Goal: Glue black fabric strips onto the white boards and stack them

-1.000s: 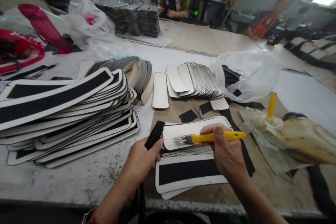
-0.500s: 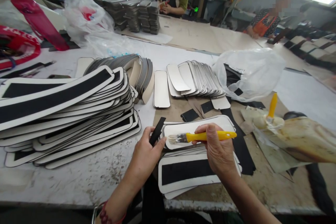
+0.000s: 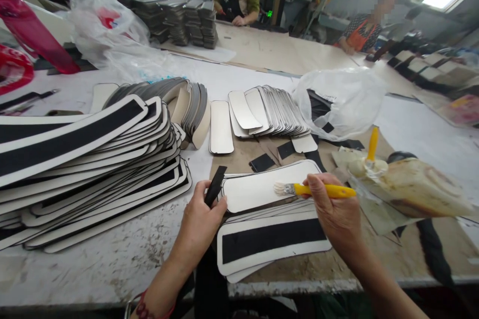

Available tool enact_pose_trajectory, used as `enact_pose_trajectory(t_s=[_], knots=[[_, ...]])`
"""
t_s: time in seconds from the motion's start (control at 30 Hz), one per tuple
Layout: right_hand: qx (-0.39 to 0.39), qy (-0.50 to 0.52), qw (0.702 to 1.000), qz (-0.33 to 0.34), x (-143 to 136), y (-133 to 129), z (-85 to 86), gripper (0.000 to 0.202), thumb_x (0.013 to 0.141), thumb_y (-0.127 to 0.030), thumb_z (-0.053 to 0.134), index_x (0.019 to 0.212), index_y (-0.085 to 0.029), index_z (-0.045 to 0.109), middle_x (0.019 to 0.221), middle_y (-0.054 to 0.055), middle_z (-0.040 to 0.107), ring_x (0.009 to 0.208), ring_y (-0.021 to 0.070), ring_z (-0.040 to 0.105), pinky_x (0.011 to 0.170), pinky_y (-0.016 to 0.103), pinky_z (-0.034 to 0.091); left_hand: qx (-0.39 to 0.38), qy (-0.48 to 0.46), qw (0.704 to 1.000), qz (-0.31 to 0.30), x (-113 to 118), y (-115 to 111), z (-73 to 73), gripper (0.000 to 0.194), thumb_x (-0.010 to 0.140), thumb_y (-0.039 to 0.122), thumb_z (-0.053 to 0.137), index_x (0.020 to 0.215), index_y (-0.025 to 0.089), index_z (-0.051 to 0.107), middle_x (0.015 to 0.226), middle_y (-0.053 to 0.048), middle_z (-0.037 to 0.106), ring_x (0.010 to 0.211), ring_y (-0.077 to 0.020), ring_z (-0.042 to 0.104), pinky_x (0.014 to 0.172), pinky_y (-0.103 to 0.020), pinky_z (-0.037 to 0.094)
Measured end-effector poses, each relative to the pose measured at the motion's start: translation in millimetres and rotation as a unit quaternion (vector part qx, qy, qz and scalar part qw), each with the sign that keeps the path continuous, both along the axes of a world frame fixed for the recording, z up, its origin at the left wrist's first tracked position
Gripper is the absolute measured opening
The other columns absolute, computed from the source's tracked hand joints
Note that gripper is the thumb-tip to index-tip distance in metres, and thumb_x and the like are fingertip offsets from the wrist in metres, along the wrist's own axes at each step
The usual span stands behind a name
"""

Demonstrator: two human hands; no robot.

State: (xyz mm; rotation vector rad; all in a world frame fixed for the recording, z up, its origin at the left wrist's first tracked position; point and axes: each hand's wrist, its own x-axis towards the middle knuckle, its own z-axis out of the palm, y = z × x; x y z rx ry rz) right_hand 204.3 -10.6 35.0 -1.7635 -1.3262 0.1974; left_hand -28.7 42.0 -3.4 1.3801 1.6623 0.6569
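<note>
My left hand (image 3: 200,219) is closed around a black strip (image 3: 216,184), whose end sticks up past the thumb. In my right hand (image 3: 333,209) is a yellow-handled paintbrush (image 3: 305,190), gripped by the handle. Its pale, coated bristles lie over the white panel (image 3: 250,189) on top of a small stack; whether they touch it I cannot tell. Just in front, nearer me, lies another stack whose top panel (image 3: 277,241) bears a black strip along its middle.
A tall pile of black-striped panels (image 3: 86,159) fills the left. Behind are fanned white panels (image 3: 279,109) and a plastic bag (image 3: 344,102). At right, a second yellow handle (image 3: 372,142) stands in a glue-smeared container (image 3: 419,184). Two people work at the far table (image 3: 254,50).
My right hand and the paintbrush have moved right along the white panel, away from its left end. My left hand still holds the black strip. The view has shifted slightly.
</note>
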Motion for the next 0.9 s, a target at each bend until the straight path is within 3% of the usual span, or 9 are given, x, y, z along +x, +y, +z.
enact_pose_trajectory(t_s=[0.3,0.47,0.6,0.7,0.8,0.9], knots=[[0.064,-0.2,0.978,0.021,16,-10,23.9,0.02,0.091,-0.031,0.049,0.075,-0.021,0.057,0.073,0.003,0.058,0.072,0.0182,0.055,0.072,0.032,0.042,0.008,0.011,1.0,-0.007,0,-2,3.5,0.032,0.074,0.038,0.058,0.101,0.023,0.051,0.073,0.001,0.062,0.071,-0.0215,0.061,0.068,-0.03,0.043],[0.133,-0.225,0.965,-0.006,13,-24,49.2,0.016,0.09,-0.025,0.048,0.078,-0.021,0.057,0.076,0.005,0.058,0.077,0.0201,0.056,0.077,0.036,0.044,0.018,0.0,1.0,0.005,-10,-4,12.4,0.032,0.074,0.037,0.061,0.101,0.022,0.053,0.075,0.001,0.062,0.072,-0.0198,0.059,0.067,-0.028,0.042],[0.095,-0.136,0.985,0.037,-7,-29,62.4,0.021,0.093,-0.029,0.042,0.079,-0.022,0.058,0.078,0.004,0.059,0.076,0.0175,0.057,0.068,0.03,0.046,-0.005,-0.163,0.987,-0.009,-22,-16,34.1,0.028,0.079,0.045,0.058,0.087,0.019,0.058,0.059,0.004,0.054,0.054,-0.0125,0.047,0.055,-0.023,0.037],[0.007,-0.043,0.99,0.133,-33,-25,59.2,0.027,0.092,-0.035,0.043,0.076,-0.022,0.059,0.063,0.0,0.055,0.054,0.0127,0.052,0.05,0.024,0.043,-0.093,-0.325,0.94,-0.046,-22,-30,58.0,0.03,0.084,0.045,0.052,0.079,0.016,0.059,0.052,0.003,0.052,0.044,-0.008,0.038,0.044,-0.02,0.028],[-0.067,0.08,0.971,0.217,-63,-16,47.5,0.027,0.086,-0.043,0.051,0.072,-0.021,0.059,0.057,-0.001,0.054,0.048,0.012,0.05,0.044,0.022,0.041,-0.163,-0.414,0.888,-0.112,-12,-43,72.7,0.03,0.086,0.043,0.05,0.08,0.014,0.058,0.056,-0.001,0.06,0.042,-0.0066,0.042,0.043,-0.019,0.028],[-0.136,0.261,0.923,0.247,-88,-10,36.4,0.029,0.075,-0.048,0.063,0.07,-0.021,0.054,0.05,-0.004,0.054,0.041,0.0116,0.05,0.039,0.022,0.039,-0.207,-0.438,0.862,-0.149,-2,-53,73.1,0.032,0.086,0.043,0.051,0.077,0.012,0.057,0.059,-0.006,0.063,0.041,-0.0072,0.046,0.042,-0.018,0.03]])
